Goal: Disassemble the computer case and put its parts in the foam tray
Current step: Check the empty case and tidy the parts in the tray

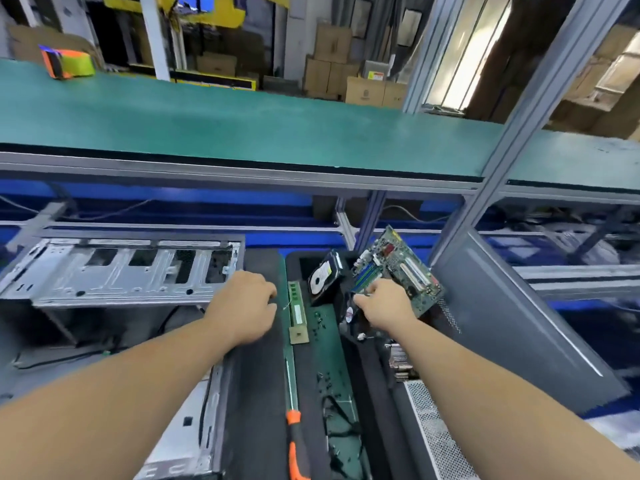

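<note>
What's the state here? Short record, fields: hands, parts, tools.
left hand: left hand rests, fingers curled, on the black foam tray beside the metal case; holds nothing visible
right hand: right hand grips the tilted circuit board over the tray
parts: hard drive leaning in a tray pocket; memory stick flat on the green mat; loose screws on the mat
tools: screwdriver, orange handle, lies along the mat's left edge

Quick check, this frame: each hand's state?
Left hand: fingers curled, on the foam tray edge; cannot tell if gripping.
Right hand: holding the motherboard.
</note>
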